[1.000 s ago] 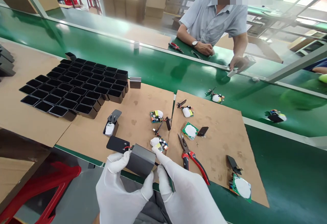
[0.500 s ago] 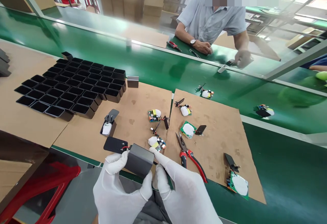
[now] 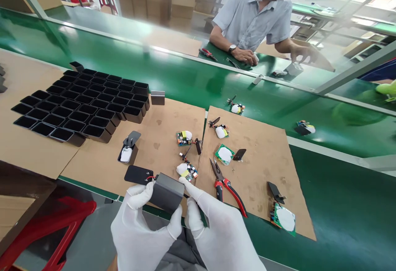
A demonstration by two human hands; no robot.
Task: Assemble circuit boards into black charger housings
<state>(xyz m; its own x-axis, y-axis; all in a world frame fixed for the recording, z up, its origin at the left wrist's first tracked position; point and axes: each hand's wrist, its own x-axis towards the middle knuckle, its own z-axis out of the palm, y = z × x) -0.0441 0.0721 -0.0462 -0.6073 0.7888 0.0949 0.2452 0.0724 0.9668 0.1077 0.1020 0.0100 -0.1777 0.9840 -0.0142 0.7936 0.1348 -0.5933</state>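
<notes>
Both my hands wear white gloves. My left hand [image 3: 145, 221] grips a black plastic housing [image 3: 168, 192], its fingers on one side and thumb on the other. A flat black end plate [image 3: 138, 175] sticks out at the housing's left end, joined by a short red wire. My right hand [image 3: 219, 229] is closed at the right end, index fingertip against the housing; what lies between its fingers is mostly hidden. Just beyond is a circuit board with white filler [image 3: 187, 171]. Red-handled pliers [image 3: 221, 180] lie to the right, jaws slightly apart.
Rows of open black housings [image 3: 80, 102] stand on cardboard [image 3: 161, 133] at left. One housing [image 3: 127, 151] with a board and pin plate stands nearer. Several boards, including a green one [image 3: 224, 154], lie to the right. Across the green bench [image 3: 185, 71] sits a co-worker [image 3: 250, 23] handling small parts.
My hands keep the same hold on the housing. The view has shifted slightly. Across the bench, the co-worker's hand on the right side of the view has lifted and moved.
</notes>
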